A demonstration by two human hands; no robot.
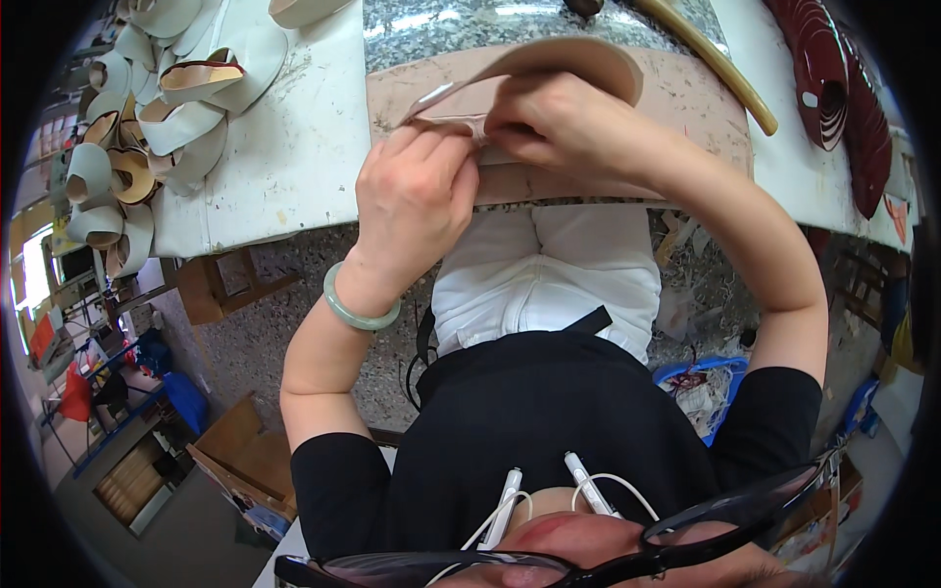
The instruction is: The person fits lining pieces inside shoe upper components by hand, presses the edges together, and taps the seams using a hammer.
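A curved beige shoe upper (588, 57) is held up over the near part of the work table. My left hand (417, 181) is closed on its left end, with the fingers curled over the near edge. My right hand (564, 122) pinches the near edge of the same piece close to the left fingers, its thumb and fingertips pressed together. The wide end of the upper arches behind my right hand. What lies between the fingertips is mostly hidden. Under both hands is a worn pinkish-beige board (676, 103).
White and beige shoe uppers (186, 127) pile up at the table's left. A wooden tool handle (711, 57) lies at the far right of the board, near a stone slab (451, 34). Dark red stacked pieces (818, 73) sit farther right. A blue basket (733, 407) holds scraps below.
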